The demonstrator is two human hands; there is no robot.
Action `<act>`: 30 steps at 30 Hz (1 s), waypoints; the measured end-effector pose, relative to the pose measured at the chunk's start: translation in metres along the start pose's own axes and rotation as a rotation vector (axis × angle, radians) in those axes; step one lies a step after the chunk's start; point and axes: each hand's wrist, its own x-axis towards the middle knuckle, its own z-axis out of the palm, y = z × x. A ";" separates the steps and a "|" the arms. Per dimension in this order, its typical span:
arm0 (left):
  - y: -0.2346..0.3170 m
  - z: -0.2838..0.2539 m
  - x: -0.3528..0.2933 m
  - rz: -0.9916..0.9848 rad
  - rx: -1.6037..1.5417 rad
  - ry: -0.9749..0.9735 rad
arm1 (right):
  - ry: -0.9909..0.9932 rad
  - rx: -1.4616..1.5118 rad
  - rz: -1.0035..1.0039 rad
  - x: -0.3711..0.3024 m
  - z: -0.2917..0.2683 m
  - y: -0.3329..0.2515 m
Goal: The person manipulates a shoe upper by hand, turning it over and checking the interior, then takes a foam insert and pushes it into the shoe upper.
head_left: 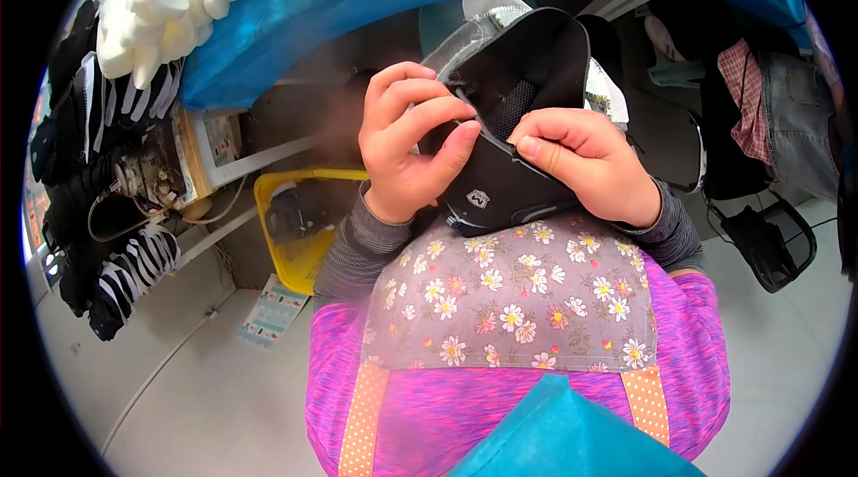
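Over my lap I have a black shoe upper (pixel 554 48), with mesh inside, a light edging and a small pale emblem on its side. My left hand (pixel 411 133) is closed at its left edge, thumb and index finger pinched together there and the other fingers curled loosely. My right hand (pixel 590 160) pinches the near edge of the opening between thumb and bent index finger. The two hands are a short way apart along this rim. Any small thing inside either pinch is hidden.
A blue cloth-covered surface (pixel 268 26) curves along the far side, with white foam pieces (pixel 161 4) piled at its left. Black-and-white striped pieces (pixel 138 271) hang at left, near a yellow basket (pixel 264 200). A black mesh-like item (pixel 769 245) is at right. A flowered apron (pixel 509 298) covers my lap.
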 end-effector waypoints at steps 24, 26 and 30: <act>0.019 -0.009 0.002 -0.297 0.147 -0.237 | 0.219 -0.555 -0.408 0.026 0.032 0.016; 0.014 -0.011 -0.005 -0.385 0.130 -0.262 | -0.058 -0.140 -0.276 0.024 0.036 0.029; -0.004 -0.016 -0.026 -0.384 -0.095 -0.427 | -0.310 0.332 0.184 0.010 0.028 0.019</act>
